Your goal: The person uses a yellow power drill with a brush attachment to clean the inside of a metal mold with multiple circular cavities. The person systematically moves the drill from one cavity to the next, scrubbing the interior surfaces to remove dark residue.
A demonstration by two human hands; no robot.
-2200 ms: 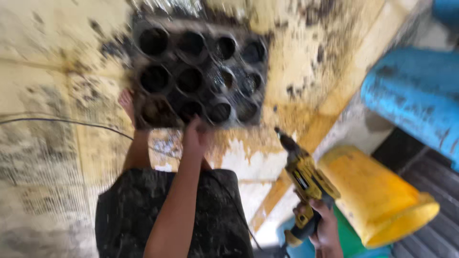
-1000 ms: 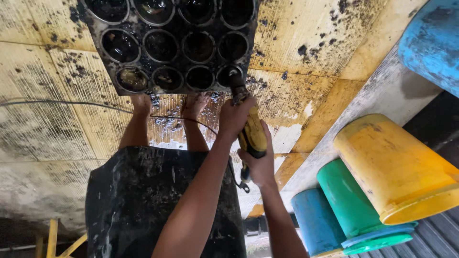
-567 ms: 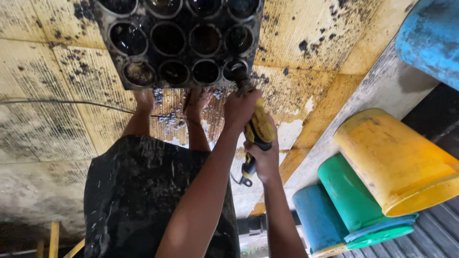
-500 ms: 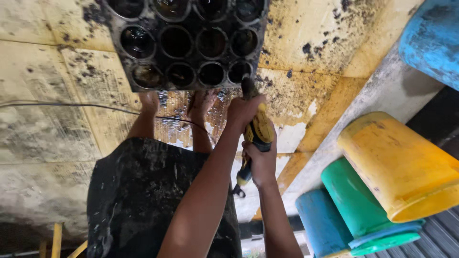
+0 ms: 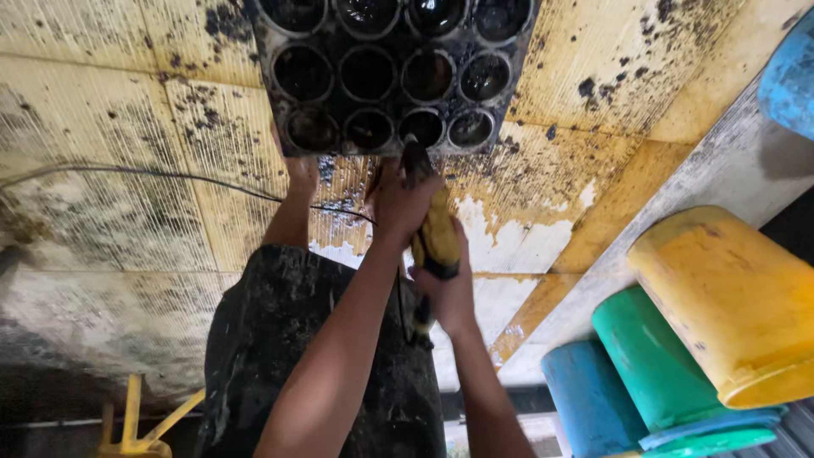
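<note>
A black, grimy metal tray with round cups (image 5: 386, 72) lies on the stained yellow floor ahead of me. Both hands hold a yellow power drill (image 5: 437, 239), and its tip meets the tray's near edge between two cups. My left hand (image 5: 397, 197) wraps the drill's front end just behind the tip. My right hand (image 5: 448, 295) grips the handle lower down. My bare leg (image 5: 292, 212) reaches to the tray's near left side, above my dark soiled shorts (image 5: 305, 356).
A thin black cable (image 5: 170, 175) runs across the floor on the left. At the right stand a yellow bucket (image 5: 729, 305), a green bucket (image 5: 649, 365) and a blue bucket (image 5: 589, 399). A blue drum (image 5: 793, 76) sits top right; a yellow frame (image 5: 136, 416) bottom left.
The drill came from my right side up to the tray's near edge. My left hand left the tray and took the drill's front. In the last half second the drill shifted slightly left.
</note>
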